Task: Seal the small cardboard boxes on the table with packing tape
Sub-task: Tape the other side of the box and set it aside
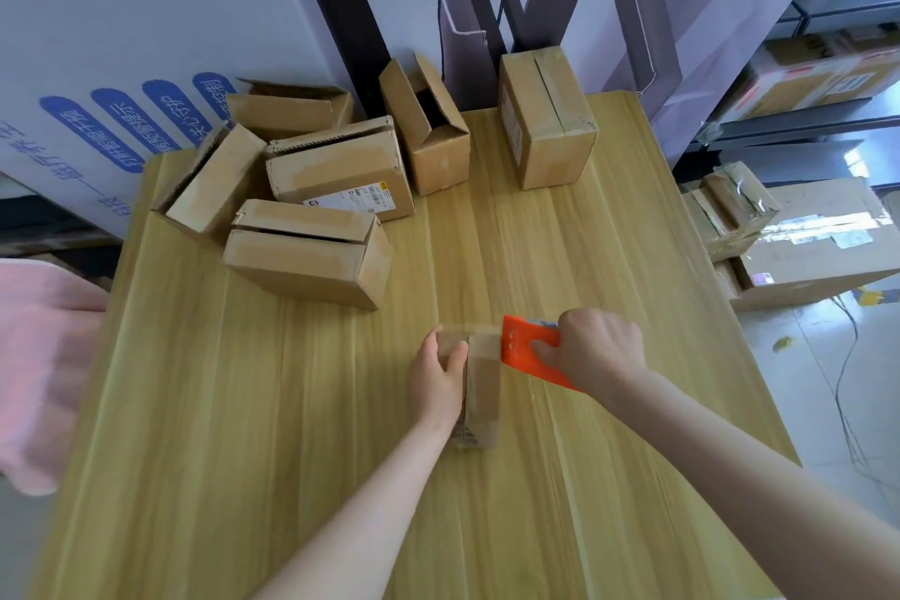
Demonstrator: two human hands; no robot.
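So, held box [479, 385] mid-table [243, 404], lengthwise away from body, left hand [438, 380] curled over its far end. Gripped dispenser [528, 351] tight in right hand [599, 351], touching box's far-right corner.

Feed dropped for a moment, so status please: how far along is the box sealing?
Looks done: the upright box at the back right stands closed, though its tape is hard to confirm. In hand: the left hand steadies a small box while the right hand holds the orange tape dispenser at its far end. Left: the cluster of boxes at the back left, several with flaps open or seams gaping.
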